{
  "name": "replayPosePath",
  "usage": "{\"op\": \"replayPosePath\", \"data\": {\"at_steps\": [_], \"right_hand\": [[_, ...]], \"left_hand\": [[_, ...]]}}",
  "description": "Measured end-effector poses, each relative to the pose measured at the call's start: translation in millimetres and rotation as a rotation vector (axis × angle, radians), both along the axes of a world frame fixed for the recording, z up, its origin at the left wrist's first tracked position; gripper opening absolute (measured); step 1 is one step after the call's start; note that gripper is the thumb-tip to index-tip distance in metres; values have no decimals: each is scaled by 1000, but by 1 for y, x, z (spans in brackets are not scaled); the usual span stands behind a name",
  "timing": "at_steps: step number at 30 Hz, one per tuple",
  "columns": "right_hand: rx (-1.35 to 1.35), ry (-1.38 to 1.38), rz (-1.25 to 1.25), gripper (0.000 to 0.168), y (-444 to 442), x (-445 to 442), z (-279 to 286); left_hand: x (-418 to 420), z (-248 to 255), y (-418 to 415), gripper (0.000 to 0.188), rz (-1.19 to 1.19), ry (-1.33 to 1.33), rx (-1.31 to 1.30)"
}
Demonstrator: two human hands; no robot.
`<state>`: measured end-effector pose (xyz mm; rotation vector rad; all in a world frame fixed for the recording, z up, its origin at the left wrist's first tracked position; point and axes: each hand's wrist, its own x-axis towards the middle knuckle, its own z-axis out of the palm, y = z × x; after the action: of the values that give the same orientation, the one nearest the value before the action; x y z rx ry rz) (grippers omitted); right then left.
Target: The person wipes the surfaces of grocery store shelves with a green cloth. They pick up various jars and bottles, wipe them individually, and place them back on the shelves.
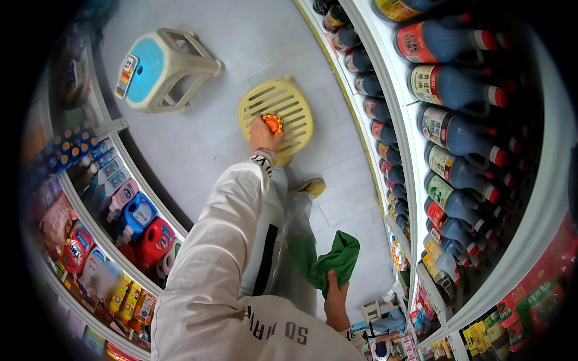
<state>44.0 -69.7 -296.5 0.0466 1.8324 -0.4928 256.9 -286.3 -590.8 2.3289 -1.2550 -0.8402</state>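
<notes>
My left hand [263,136] is closed around a small round item, perhaps a jar or can, with a red, orange and yellow top [272,123]. Hand and item are over the slatted seat of a yellow plastic stool [295,108]; whether the item touches the seat cannot be told. Nearer my body, on the right, my right hand [336,300] grips a bunched green cloth [341,261]. The cloth hangs beside my trouser leg, above the floor.
A beige plastic stool [167,67] with a blue seat carries a smartphone [126,76]. Shelves on the right hold dark sauce bottles [433,85] with red caps. Detergent bottles [137,214] fill shelves on the left. Another person [381,343] is visible at the lower right.
</notes>
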Motion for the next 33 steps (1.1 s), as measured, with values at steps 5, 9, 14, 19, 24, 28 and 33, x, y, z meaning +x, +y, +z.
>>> {"op": "replayPosePath", "data": {"at_steps": [5, 9, 14, 19, 24, 28, 33], "right_hand": [[-100, 15, 52, 40, 1, -10, -4], [-159, 50, -16, 35, -23, -5, 16], [-290, 27, 67, 37, -23, -14, 30], [-487, 27, 388, 25, -21, -27, 60], [-731, 175, 811, 38, -38, -58, 140], [-559, 357, 1313, 47, -59, -80, 244], [-1199, 709, 1518, 58, -62, -102, 408]], "left_hand": [[3, 12, -4, 101, -2, 81, 70], [-7, 65, 1, 102, 39, -86, -114], [-45, 155, 81, 64, -60, 279, -219], [-110, 296, 169, 54, -408, 1027, 113], [-144, 380, 153, 46, -127, 1589, 380], [-161, 452, 135, 34, -261, 1572, 39], [-153, 544, 65, 37, -271, 1463, -445]]}}
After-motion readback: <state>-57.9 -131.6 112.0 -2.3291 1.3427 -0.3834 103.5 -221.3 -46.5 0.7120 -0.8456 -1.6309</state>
